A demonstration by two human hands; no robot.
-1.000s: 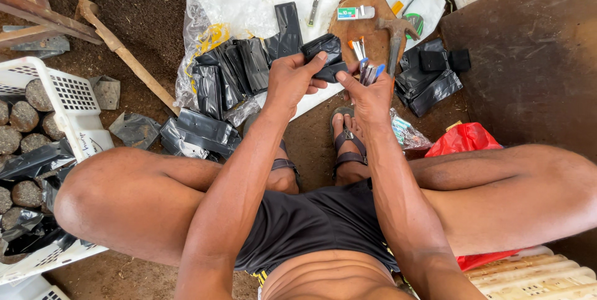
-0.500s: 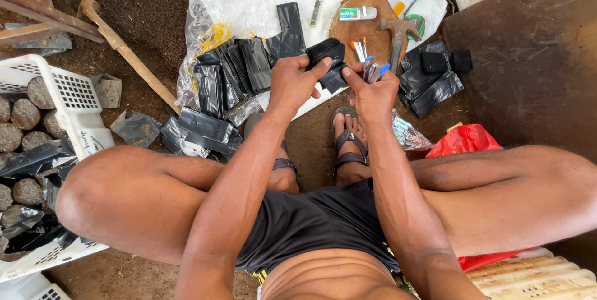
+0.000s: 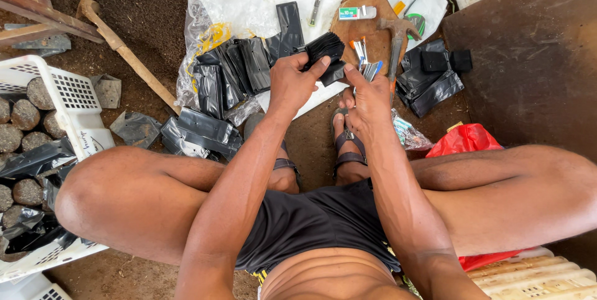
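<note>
My left hand (image 3: 293,81) grips a thick stack of small black plastic bags (image 3: 324,49), held up over the ground between my knees. My right hand (image 3: 369,95) pinches the lower right edge of that same stack with its fingertips. Just beyond the fingers lies a brown wooden board (image 3: 364,26) with a hammer (image 3: 397,37), a small box (image 3: 357,12) and a few thin tools on it. More black bags (image 3: 233,70) lie in loose piles on white sheeting to the left, and another pile of black bags (image 3: 432,79) lies right of the board.
A white crate (image 3: 74,104) at the left holds dark soil-filled bags. A wooden-handled tool (image 3: 127,57) lies on the soil. A red plastic bag (image 3: 463,141) sits by my right knee, a brown metal sheet (image 3: 528,57) at the right.
The stack of black bags has risen slightly and fanned out more in my left hand; my right hand has shifted to pinch its lower edge.
</note>
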